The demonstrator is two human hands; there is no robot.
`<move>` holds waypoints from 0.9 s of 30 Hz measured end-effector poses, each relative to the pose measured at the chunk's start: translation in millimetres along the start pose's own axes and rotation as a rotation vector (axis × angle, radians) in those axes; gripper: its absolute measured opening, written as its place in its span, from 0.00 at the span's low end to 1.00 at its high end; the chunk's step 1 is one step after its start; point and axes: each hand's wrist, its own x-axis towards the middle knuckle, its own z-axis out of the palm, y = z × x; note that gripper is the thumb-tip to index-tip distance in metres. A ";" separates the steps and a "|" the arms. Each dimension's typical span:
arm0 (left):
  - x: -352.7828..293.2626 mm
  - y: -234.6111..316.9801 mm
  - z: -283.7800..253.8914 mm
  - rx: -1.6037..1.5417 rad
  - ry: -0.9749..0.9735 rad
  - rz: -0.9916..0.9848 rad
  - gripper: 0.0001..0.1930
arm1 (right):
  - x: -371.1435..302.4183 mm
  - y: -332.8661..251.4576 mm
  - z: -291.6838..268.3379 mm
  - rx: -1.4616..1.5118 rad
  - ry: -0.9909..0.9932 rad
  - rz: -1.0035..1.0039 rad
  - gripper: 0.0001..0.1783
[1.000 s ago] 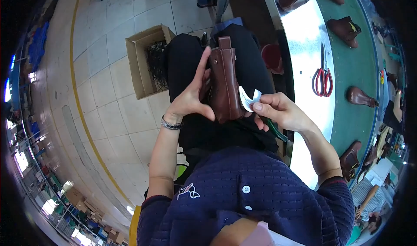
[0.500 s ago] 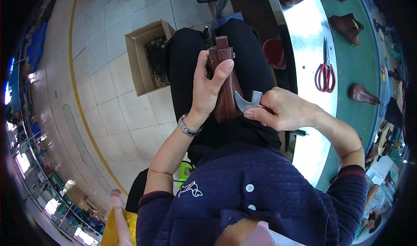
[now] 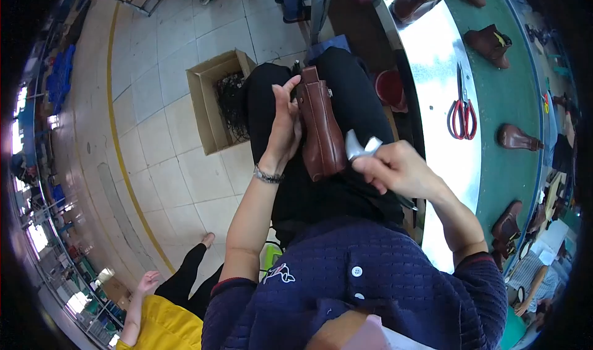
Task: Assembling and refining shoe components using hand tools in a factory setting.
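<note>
While a hammer (image 3: 354,148) is pinched in the right fingers (image 3: 369,164), the boot (image 3: 322,130), long axis running outward, is seen just right of the nearer, spread left fingers (image 3: 282,104).

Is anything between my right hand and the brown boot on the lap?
Only the tool held in the right hand: its metal head lies between that hand and the boot. Nothing else visible blocks that side; the left hand is on the boot's opposite side.
</note>
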 end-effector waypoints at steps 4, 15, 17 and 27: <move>25.9 -13.1 -26.9 -0.278 -0.257 -0.212 0.35 | -4.8 59.0 -32.2 -0.457 0.599 0.167 0.22; 16.0 28.6 40.5 -0.250 -0.329 -0.211 0.48 | -33.9 102.8 -51.5 -0.587 0.853 -0.100 0.35; 24.0 47.1 72.8 -0.379 -0.551 -0.293 0.52 | -30.1 67.1 -48.2 -0.363 0.595 -0.483 0.49; 113.6 -2.0 161.1 0.262 -0.258 -0.173 0.30 | -80.0 93.4 -51.8 0.696 1.066 -0.574 0.51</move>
